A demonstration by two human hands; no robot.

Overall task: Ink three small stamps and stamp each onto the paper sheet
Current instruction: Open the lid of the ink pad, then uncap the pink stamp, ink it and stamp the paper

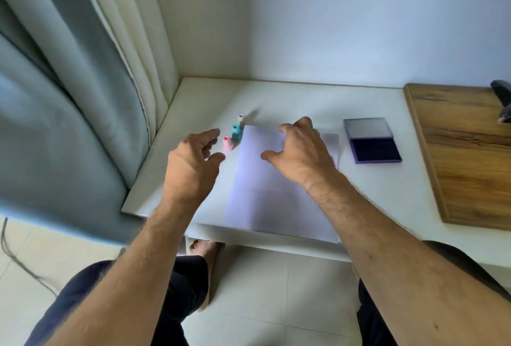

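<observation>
Hands (pixel 193 163) (pixel 300 152) — loosely spread, empty

Both forearms are bare and hairy, with no sleeves, watch or rings on the left hand (pixel 190 163) or right hand (pixel 301 154). Dark navy shorts (pixel 188 276); feet bare.

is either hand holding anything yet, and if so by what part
Nothing is held. The left hand hovers open near the pink stamp; the right hand hovers with spread fingers over the paper sheet.
</observation>
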